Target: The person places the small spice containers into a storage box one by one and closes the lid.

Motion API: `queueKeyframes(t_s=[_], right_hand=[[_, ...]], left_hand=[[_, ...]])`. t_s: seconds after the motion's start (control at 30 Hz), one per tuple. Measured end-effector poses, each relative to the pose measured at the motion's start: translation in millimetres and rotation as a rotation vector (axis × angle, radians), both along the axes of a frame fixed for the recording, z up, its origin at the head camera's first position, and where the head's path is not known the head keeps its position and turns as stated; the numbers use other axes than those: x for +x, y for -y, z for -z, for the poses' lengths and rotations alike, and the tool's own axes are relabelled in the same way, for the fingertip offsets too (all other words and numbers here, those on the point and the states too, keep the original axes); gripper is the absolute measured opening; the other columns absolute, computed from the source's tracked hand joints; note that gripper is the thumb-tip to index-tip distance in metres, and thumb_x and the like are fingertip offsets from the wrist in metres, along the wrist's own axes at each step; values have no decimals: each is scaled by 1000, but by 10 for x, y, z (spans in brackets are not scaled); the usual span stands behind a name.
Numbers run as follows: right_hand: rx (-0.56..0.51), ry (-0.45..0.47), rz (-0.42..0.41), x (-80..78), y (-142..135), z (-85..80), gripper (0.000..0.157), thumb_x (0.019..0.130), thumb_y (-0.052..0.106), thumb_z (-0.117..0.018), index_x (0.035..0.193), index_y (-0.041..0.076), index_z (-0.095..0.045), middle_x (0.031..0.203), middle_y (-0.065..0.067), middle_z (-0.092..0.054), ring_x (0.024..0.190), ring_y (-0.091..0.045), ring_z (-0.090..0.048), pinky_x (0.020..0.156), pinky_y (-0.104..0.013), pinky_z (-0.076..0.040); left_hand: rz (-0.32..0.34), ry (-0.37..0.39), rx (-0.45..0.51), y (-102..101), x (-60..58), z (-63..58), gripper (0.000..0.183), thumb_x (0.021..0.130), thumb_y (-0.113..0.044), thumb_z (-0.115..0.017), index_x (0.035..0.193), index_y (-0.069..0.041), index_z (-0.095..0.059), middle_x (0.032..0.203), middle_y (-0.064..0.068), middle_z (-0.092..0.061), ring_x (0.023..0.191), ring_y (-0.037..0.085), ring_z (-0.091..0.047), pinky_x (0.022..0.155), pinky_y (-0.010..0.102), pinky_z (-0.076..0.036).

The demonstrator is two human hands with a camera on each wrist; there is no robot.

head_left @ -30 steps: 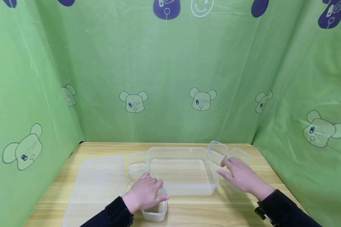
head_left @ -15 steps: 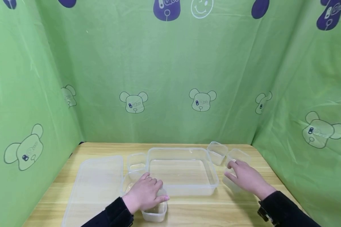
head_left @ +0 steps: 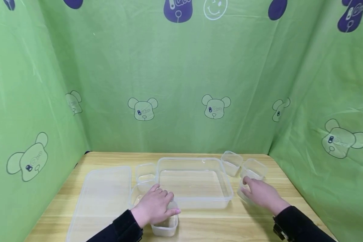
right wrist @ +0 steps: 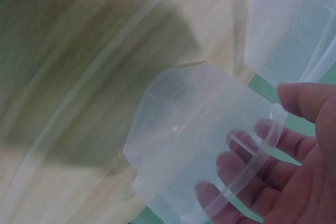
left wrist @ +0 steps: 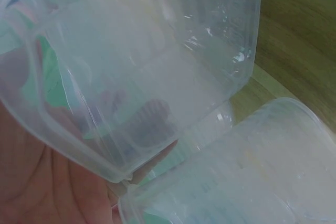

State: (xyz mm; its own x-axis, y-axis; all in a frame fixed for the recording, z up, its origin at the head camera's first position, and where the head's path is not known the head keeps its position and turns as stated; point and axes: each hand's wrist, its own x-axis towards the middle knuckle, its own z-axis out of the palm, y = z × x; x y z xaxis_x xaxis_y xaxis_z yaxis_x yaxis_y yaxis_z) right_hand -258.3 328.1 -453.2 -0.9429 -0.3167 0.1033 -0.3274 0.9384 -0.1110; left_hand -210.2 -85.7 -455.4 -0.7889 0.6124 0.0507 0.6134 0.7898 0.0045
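Note:
My left hand point(head_left: 154, 206) lies over a small clear plastic container point(head_left: 164, 231) at the front left, its thumb along the rim. In the left wrist view, fingers show blurred through a container wall point(left wrist: 157, 66). On the right, my right hand point(head_left: 264, 194) reaches over another small clear container point(head_left: 243, 195). The right wrist view has this container point(right wrist: 178, 124) with the thumb at its rim and the other fingers bent behind the rim, seen through the plastic. Between the hands stands a large clear rectangular box point(head_left: 199, 202), with nothing inside.
Left of the box lies a large translucent lid point(head_left: 104, 195). Two small containers, one behind point(head_left: 146, 172) and one partly under the left hand point(head_left: 136, 193), stand along the box's left side. Two more, one at the back point(head_left: 231, 162) and one beside it point(head_left: 254, 166), stand at right.
My right hand has moved from beside the large box slightly right and down, its fingers drawing closer to the front right container. The left hand has stayed in place.

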Motion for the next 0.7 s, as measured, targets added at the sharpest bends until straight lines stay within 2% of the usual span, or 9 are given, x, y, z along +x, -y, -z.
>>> queueKeyframes(t_s=[0.3,0.53,0.7], right_hand=[[32,-9,-24,-2,18,16,20,91,15,-71,104,9,-56,75,-4,-63,65,-22,-62,55,-41,-52],[30,-49,-54,38,30,-21,20,87,7,-72,99,9,-56,71,-3,-60,62,-21,-61,53,-38,-52],[27,-52,-74,67,42,-74,19,87,5,-71,95,10,-55,71,-1,-60,61,-18,-59,53,-37,-50]], left_hand=[[-4,-1,-4,5,1,-1,69,97,-71,-33,125,-14,-61,115,5,-69,115,25,-61,115,50,-31],[9,-6,13,10,3,0,67,98,-69,-36,124,-12,-61,115,7,-69,114,26,-61,114,52,-31],[15,-11,17,14,-9,16,69,98,-69,-32,124,-12,-61,114,7,-69,114,26,-61,114,51,-32]])
